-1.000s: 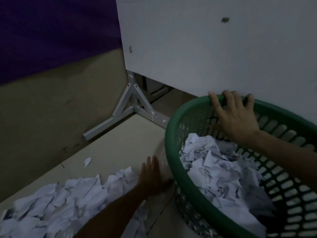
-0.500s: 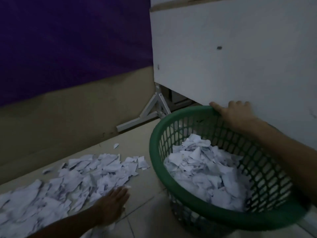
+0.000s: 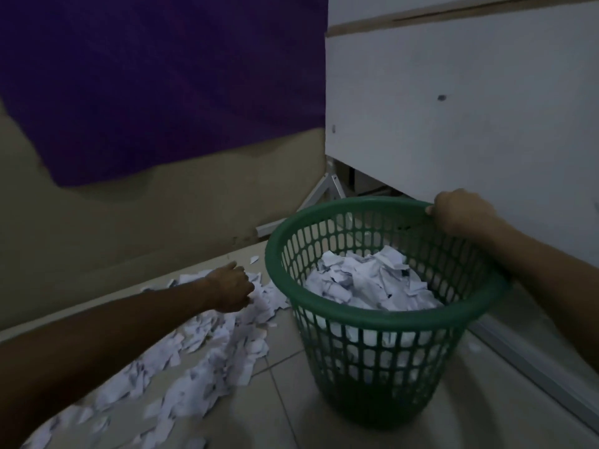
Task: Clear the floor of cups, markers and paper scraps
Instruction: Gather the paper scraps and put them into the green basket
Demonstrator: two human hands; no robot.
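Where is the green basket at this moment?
In the head view the green basket stands upright on the tiled floor, right of centre, beside the white cabinet. The right hand grips its far rim; the paper scraps lie to its left.

Dim indoor room, looking like an office or classroom corner: tiled floor [image 3: 324, 416], beige wall [image 3: 162, 215] wearing a purple sheet [image 3: 162, 76], white board-like panel [image 3: 453, 108] standing on metal legs [image 3: 324, 192], green plastic wastebasket [image 3: 382, 358] sitting beside it.
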